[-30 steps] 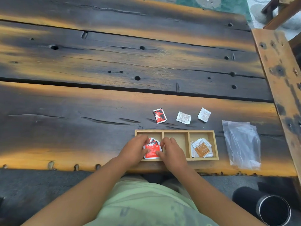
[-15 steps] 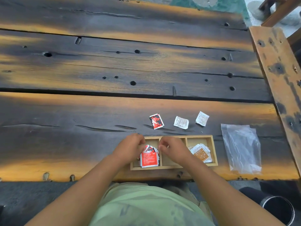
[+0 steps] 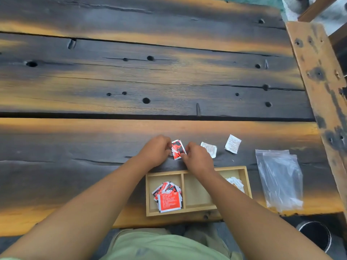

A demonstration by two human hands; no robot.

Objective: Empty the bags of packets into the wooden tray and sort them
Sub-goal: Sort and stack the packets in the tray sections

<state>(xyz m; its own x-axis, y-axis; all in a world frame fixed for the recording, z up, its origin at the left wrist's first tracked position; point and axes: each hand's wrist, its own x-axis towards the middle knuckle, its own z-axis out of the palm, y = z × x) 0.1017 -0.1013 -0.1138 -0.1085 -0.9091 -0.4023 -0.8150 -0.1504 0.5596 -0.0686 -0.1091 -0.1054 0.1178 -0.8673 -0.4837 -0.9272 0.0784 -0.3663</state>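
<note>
A wooden tray (image 3: 183, 172) with three compartments lies near the table's front edge. Its left compartment holds a pile of red packets (image 3: 168, 197); the middle one is bare; white and orange packets (image 3: 235, 182) show in the right one, partly hidden by my right forearm. Beyond the tray, a red and black packet (image 3: 177, 149) lies on the table. My left hand (image 3: 155, 152) touches its left edge and my right hand (image 3: 198, 159) pinches its near right corner. Two white packets (image 3: 209, 148) (image 3: 232, 143) lie to the right.
Clear plastic bags (image 3: 279, 177) lie flat right of the tray. A raised wooden plank (image 3: 319, 76) borders the table's right side. A dark round container (image 3: 315, 235) stands on the floor at lower right. The dark plank table (image 3: 112, 81) stretches far ahead.
Both hands left the red pile in the tray's left compartment and moved forward over the tray's far rim onto the red and black packet on the table.
</note>
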